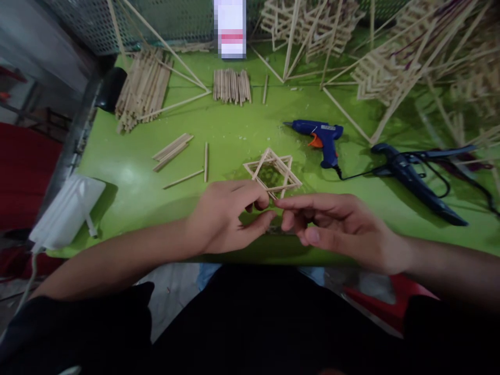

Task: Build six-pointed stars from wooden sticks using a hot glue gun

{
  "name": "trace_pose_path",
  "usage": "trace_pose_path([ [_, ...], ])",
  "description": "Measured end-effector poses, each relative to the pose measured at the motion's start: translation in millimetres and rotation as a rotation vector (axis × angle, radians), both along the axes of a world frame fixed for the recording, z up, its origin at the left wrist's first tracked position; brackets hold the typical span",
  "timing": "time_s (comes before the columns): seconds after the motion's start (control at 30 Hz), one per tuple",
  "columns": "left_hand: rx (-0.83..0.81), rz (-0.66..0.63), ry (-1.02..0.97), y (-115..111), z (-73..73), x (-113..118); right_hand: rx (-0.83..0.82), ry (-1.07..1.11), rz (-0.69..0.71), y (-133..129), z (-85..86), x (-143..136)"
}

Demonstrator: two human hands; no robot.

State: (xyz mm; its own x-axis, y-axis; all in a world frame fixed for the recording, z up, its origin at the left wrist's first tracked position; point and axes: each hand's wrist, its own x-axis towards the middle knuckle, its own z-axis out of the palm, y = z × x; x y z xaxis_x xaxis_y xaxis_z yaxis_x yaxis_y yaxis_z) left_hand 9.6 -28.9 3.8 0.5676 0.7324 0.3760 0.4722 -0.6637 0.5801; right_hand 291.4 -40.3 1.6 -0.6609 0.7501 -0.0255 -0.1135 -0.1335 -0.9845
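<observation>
A star-shaped frame of thin wooden sticks (pixel 289 178) stands on the green table, just beyond my fingertips. My left hand (pixel 234 214) is at its near left point, thumb and index finger curved toward each other with a gap between them. From the right, my right hand (pixel 336 224) reaches in, its index finger stretched to the frame's lower point and the other fingers loosely bent. The fingertips of both hands nearly meet there. Whether a small piece lies between them is too small to tell. A blue glue gun (pixel 318 130) lies beyond my right hand.
Loose sticks (pixel 172 151) lie at left, with a short-stick pile (pixel 232 86) and a larger stick bundle (pixel 144 86) behind. A white power strip (pixel 68 211) sits at the left edge. Dark blue cutters (pixel 422 182) lie right, below stacked stick structures (pixel 390 73).
</observation>
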Motion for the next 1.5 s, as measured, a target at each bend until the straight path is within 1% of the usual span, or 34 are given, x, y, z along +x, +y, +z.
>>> trace_pose_path([
  [0.1, 0.004, -0.009, -0.061, 1.0, 0.4, -1.1, 0.105, -0.052, -0.021, -2.3, 2.0, -4.3],
  [0.2, -0.002, 0.006, -0.069, 6.7, 1.1, -4.3, 0.264, -0.230, -0.146, 0.2, 6.7, -5.6],
  [0.23, -0.012, 0.022, -0.085, 9.4, 1.0, -5.9, 0.347, -0.284, -0.207, 3.3, 8.1, -4.0],
  [0.3, -0.037, 0.051, -0.109, 15.0, -0.1, -9.4, 0.578, -0.373, -0.328, 13.3, 9.9, 2.7],
  [0.37, -0.060, 0.064, -0.054, 19.3, -2.6, -12.4, 0.843, -0.465, -0.432, 26.4, 9.9, 12.1],
  [0.4, -0.075, 0.070, 0.011, 20.9, -4.6, -13.5, 0.937, -0.514, -0.471, 33.0, 9.4, 16.8],
  [0.43, -0.091, 0.074, 0.088, 22.1, -7.0, -14.3, 0.989, -0.558, -0.495, 38.9, 8.6, 20.8],
  [0.47, -0.102, 0.086, 0.155, 23.1, -10.1, -14.9, 1.008, -0.590, -0.514, 43.7, 7.6, 23.9],
  [0.57, -0.110, 0.128, 0.243, 26.6, -21.7, -16.0, 0.977, -0.641, -0.513, 50.3, 4.2, 27.5],
  [0.67, -0.110, 0.152, 0.241, 32.0, -32.8, -17.7, 0.958, -0.680, -0.482, 48.7, 1.3, 26.3],
  [0.73, -0.133, 0.164, 0.234, 35.2, -36.9, -18.8, 0.938, -0.686, -0.472, 47.5, 0.0, 25.8],
  [0.83, -0.164, 0.183, 0.208, 37.3, -38.8, -20.2, 0.937, -0.692, -0.469, 48.8, -2.0, 27.4],
  [1.03, -0.133, 0.183, 0.116, 38.9, -41.2, -22.7, 0.959, -0.733, -0.481, 53.8, -5.7, 33.9],
  [1.13, -0.142, 0.187, 0.092, 41.4, -40.6, -24.1, 1.016, -0.743, -0.498, 55.6, -2.1, 35.1],
  [1.23, -0.160, 0.214, 0.076, 42.0, -36.8, -24.9, 1.043, -0.738, -0.574, 57.9, 4.7, 35.9],
  [1.3, -0.168, 0.220, 0.035, 41.2, -33.8, -25.1, 1.000, -0.731, -0.651, 59.4, 7.8, 36.8],
  [1.37, -0.168, 0.201, -0.028, 40.7, -31.8, -25.3, 0.916, -0.699, -0.724, 60.5, 8.1, 37.4],
  [1.5, -0.161, 0.169, -0.119, 43.5, -32.3, -26.3, 0.704, -0.543, -0.746, 61.9, 3.6, 33.8],
])
